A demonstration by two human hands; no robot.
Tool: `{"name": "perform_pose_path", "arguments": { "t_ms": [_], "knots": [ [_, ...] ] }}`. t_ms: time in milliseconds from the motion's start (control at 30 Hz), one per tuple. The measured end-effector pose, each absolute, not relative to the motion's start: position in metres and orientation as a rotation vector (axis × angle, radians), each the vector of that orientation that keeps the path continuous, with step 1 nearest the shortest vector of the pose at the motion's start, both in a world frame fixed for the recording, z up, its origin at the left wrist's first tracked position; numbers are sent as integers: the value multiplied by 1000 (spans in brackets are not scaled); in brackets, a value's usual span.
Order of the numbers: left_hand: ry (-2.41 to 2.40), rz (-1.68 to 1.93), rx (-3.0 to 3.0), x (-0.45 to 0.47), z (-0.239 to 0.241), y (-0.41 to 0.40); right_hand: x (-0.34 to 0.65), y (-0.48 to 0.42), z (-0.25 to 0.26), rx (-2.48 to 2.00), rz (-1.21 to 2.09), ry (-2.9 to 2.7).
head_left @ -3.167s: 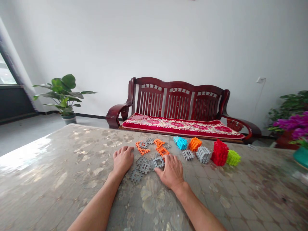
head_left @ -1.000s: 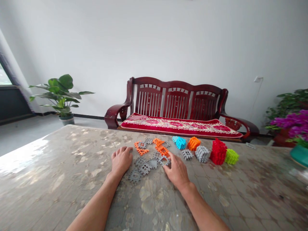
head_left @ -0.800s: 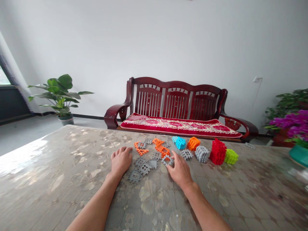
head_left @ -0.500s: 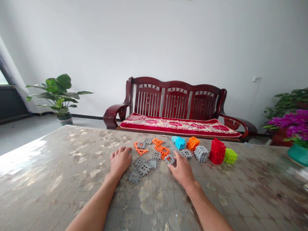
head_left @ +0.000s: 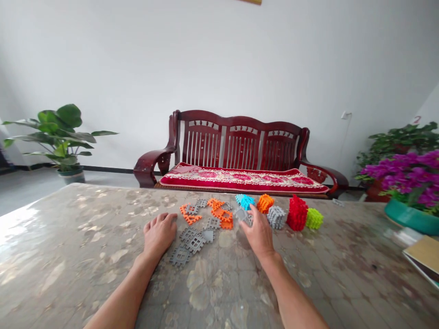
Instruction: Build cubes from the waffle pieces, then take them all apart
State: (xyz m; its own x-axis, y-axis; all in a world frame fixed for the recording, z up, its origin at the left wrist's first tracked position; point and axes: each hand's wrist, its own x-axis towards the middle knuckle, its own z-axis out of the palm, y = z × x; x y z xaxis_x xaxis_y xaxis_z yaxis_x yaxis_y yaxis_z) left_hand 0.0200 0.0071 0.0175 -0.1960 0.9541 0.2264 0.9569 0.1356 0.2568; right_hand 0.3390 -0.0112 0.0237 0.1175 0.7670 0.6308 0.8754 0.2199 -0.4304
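Note:
My right hand (head_left: 259,231) pinches a grey square tile (head_left: 241,214) and holds it a little above the table, close to the built grey cube (head_left: 276,217). My left hand (head_left: 158,234) lies flat on the table, fingers together, just left of several loose grey tiles (head_left: 192,239). Loose orange tiles (head_left: 221,213) lie beyond them. Further back stand a blue cube (head_left: 246,201), an orange cube (head_left: 265,203), a taller red block (head_left: 297,213) and a lime-green cube (head_left: 313,218).
The table (head_left: 85,256) has a glossy floral cover. At its right edge stand a teal pot of purple flowers (head_left: 408,192) and a book (head_left: 425,256). Behind are a red wooden bench (head_left: 236,160) and a leafy potted plant (head_left: 61,137).
My right hand picked a grey tile out of the loose pile and carried it right and away from me, towards the grey cube. My left hand stayed put. The view swung right.

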Motion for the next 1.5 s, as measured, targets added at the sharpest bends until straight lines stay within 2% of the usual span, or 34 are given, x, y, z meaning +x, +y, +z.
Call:
{"name": "perform_pose_path", "arguments": {
  "t_ms": [233,467,833,1000,1133,1500],
  "knots": [
    [-2326,-545,-1993,19,16,8,396,-9,58,-1852,-220,-1415],
    [-2342,-560,-1992,18,16,9,418,-19,72,-2213,-231,-1271],
    [-2368,-510,-1994,18,16,10,420,-18,65,-2307,-287,-1287],
    [-2358,-518,-1995,18,16,10,423,-18,61,-2176,-364,-1297],
    [-2355,-508,-1995,19,17,8,414,-14,55,-1874,-383,-1407],
    [-2358,-525,-1990,22,19,5,292,-29,28,-1257,219,-2103]
  ]
}}
